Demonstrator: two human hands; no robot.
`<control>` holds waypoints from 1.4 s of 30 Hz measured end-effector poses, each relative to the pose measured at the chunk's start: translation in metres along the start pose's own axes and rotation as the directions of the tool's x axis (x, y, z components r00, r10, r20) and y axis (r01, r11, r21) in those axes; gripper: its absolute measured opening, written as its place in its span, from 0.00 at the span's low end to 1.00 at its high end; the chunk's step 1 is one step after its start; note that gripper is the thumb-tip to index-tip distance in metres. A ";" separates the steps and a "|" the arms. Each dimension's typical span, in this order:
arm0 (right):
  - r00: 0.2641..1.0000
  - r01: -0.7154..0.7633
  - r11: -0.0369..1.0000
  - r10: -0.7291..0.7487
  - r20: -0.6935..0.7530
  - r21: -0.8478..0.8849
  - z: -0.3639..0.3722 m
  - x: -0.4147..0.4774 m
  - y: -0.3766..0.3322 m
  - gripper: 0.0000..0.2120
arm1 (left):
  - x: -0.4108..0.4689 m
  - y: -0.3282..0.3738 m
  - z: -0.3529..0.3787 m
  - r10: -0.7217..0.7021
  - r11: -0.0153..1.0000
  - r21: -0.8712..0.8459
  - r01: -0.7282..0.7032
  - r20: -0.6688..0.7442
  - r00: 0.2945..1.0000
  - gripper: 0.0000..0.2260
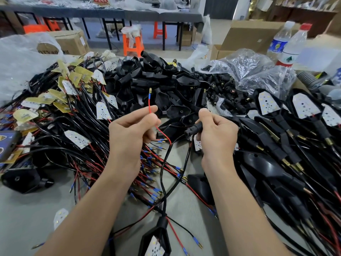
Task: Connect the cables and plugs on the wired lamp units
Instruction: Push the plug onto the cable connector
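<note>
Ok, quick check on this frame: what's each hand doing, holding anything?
Left hand: closed, pinching a red wire with its terminal end pointing up.
Right hand: closed around a black plug sleeve.

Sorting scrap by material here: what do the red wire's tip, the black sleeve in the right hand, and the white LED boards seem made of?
Red wire tip: looks like brass-coloured metal, shiny, above a blue plastic collar.
Black sleeve in the right hand: probably rubber or soft plastic, matte and dull.
White LED board: flat rigid sheet, white-coated; base material unclear.
</note>
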State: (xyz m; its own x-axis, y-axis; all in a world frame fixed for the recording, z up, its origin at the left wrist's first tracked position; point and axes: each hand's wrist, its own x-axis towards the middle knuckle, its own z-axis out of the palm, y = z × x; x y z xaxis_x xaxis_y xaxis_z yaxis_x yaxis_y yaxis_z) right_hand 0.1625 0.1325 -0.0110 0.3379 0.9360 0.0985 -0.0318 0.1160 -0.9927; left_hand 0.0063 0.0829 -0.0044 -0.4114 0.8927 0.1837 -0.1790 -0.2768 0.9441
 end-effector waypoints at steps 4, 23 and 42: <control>0.999 -0.012 1.000 0.012 -0.032 0.009 -0.002 0.000 0.000 0.27 | 0.002 -0.002 -0.003 -0.006 1.000 0.009 0.006 0.039 0.999 0.12; 0.999 -0.022 0.992 0.025 -0.021 0.128 -0.003 -0.001 0.000 0.19 | -0.013 -0.008 0.007 0.056 0.774 0.603 -0.192 0.237 0.970 0.10; 0.984 -0.058 0.980 0.024 0.176 0.192 0.001 -0.001 -0.001 0.14 | -0.013 -0.012 0.006 0.041 0.806 0.579 -0.127 0.159 0.986 0.10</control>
State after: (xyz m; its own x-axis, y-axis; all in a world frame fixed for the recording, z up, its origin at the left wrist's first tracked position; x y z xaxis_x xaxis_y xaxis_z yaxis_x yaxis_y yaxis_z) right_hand 0.1613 0.1316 -0.0105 0.1663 0.9824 0.0855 -0.2316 0.1232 -0.9650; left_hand 0.0189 0.0768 -0.0171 -0.2706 0.9259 0.2635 0.4250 -0.1306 0.8957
